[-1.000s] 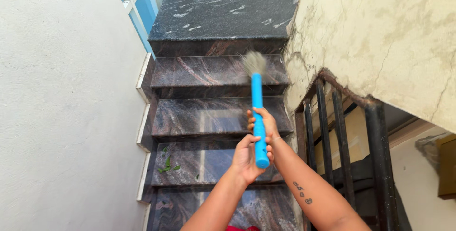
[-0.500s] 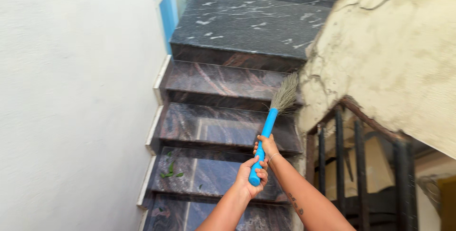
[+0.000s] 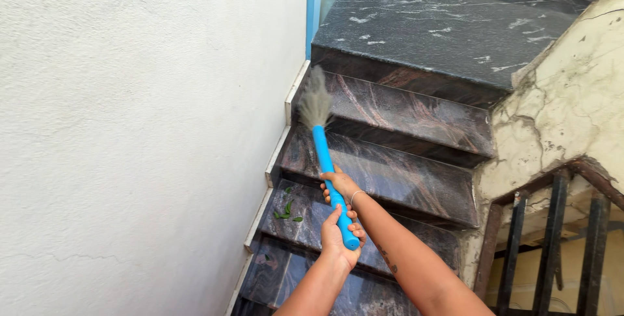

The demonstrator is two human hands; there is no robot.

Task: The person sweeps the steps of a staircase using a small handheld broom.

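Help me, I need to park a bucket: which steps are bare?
Bare: the dark speckled stone landing above, and the reddish step toward the black railing. Crowded: the wall side, with grey broom bristles and green leaves.

Bright daylight, motion-blurred broom bristles point(image 3: 316, 100)

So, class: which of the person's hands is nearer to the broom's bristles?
Right. The right hand grips the blue handle closer to the bristles; the left hand holds its bottom end.
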